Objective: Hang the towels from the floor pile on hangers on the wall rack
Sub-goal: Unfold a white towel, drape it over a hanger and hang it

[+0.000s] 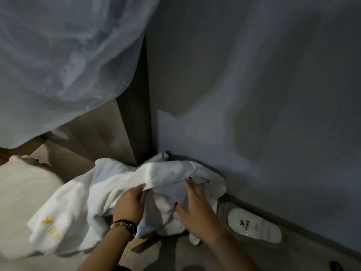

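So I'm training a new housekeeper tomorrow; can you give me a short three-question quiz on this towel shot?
1. True or false: the left hand pinches a fold of the white towel.
2. Which wrist wears the beaded bracelet? A) left B) right C) both
3. Fill in: the white slipper lies on the floor to the ____ of the towel pile.

Key: 1 true, fingers and thumb curl round a fold. 2 A. 3 right, along the wall's foot. The right hand lies flat on the towel with straight fingers, no grip.
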`<state>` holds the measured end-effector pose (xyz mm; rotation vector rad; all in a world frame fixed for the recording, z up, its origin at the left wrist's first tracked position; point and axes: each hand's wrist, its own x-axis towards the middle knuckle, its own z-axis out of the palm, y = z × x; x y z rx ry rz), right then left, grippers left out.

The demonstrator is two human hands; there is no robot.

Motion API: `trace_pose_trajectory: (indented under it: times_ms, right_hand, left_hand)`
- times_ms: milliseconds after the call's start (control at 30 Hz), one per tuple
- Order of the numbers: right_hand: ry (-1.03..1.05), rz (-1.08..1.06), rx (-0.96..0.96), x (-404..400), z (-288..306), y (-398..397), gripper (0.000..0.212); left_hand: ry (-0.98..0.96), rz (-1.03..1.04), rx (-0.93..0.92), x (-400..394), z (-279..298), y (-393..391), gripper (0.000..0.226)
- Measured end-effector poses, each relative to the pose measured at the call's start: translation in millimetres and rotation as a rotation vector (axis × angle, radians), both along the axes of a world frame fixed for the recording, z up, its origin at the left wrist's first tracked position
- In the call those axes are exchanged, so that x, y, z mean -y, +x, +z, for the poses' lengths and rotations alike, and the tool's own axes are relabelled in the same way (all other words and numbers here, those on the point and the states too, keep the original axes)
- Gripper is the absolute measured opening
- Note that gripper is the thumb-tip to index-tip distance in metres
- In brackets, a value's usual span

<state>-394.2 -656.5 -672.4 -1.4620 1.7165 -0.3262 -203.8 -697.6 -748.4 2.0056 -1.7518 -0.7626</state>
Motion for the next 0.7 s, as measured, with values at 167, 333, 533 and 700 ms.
trace_pose_trajectory:
  times_ms: [167, 333, 533, 700]
  right_hand:
    - [0.027, 0.015, -0.044, -10, 83, -5, 0.071]
    - [0.045, 0.000, -0.046, -19, 169, -14, 0.070]
    - [0.031, 0.001, -0.048, -24, 271, -28, 0.068]
    - [0.006, 0.016, -0.048, -29, 333, -31, 0.065]
  left_hand:
    - [0.035, 0.086, -0.154, -11, 95, 0, 0.028]
    - [0.042, 0.190, -0.275, -17, 192, -8, 0.024]
    - [0.115, 0.175, -0.342, -33, 289, -17, 0.019]
    - [0.070, 0.181, -0.423, -57, 361, -29, 0.035]
